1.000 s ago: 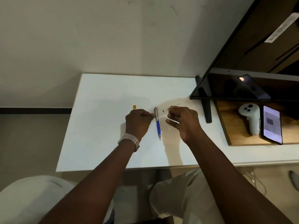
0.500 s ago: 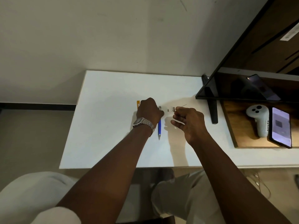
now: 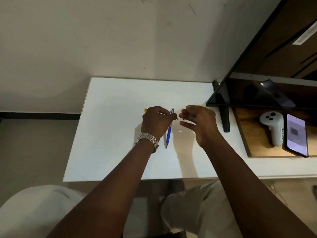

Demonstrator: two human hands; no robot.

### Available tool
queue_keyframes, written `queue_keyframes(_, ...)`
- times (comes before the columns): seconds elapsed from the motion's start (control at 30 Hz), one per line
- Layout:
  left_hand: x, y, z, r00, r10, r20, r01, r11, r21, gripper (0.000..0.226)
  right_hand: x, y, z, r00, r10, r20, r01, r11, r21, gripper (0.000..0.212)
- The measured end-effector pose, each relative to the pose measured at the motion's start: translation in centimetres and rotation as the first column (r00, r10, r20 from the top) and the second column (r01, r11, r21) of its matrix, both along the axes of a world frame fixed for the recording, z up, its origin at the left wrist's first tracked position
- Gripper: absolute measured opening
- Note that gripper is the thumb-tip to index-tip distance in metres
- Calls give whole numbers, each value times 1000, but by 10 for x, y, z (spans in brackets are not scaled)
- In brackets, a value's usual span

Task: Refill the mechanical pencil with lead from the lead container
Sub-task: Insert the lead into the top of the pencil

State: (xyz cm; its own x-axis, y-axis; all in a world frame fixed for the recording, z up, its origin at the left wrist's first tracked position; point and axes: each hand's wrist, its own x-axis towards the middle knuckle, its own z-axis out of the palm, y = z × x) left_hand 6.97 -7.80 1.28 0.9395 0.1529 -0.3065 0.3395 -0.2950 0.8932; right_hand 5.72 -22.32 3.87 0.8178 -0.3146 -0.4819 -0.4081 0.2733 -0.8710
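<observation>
A blue mechanical pencil [image 3: 169, 133] is tilted over the white table [image 3: 111, 143], tip down toward me and open top end away from me. My left hand [image 3: 157, 122], with a metal watch at the wrist, grips the pencil's upper part. Behind that hand, a yellow lead container [image 3: 145, 110] shows only as a sliver. My right hand [image 3: 200, 124] hovers just right of the pencil's top, thumb and forefinger pinched on a thin lead [image 3: 196, 103] that is barely visible. Small loose pencil parts [image 3: 177, 118] lie between the hands. A white bit [image 3: 180, 131] lies nearer me.
A black monitor [image 3: 257, 93] on a stand [image 3: 223, 117] overhangs the table's right side. On a wooden tray [image 3: 247, 143] at the right lie a white controller [image 3: 272, 127] and a lit phone [image 3: 295, 134]. My knees are below the front edge.
My left hand has closed on the pencil and raised its top end off the table. My right hand stays to its right with the lead.
</observation>
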Motion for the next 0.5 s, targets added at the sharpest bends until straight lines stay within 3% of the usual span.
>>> queue_keyframes(0.27, -25, 14, 39, 997, -15, 69, 29, 979, -201, 21, 15, 8, 42, 984, 134, 122, -124, 989, -86, 10)
queue_keyframes(0.5, -37, 27, 60, 982, -61, 177, 98, 973, -208, 13, 11, 16, 75, 927, 316, 201, -263, 931, -253, 12)
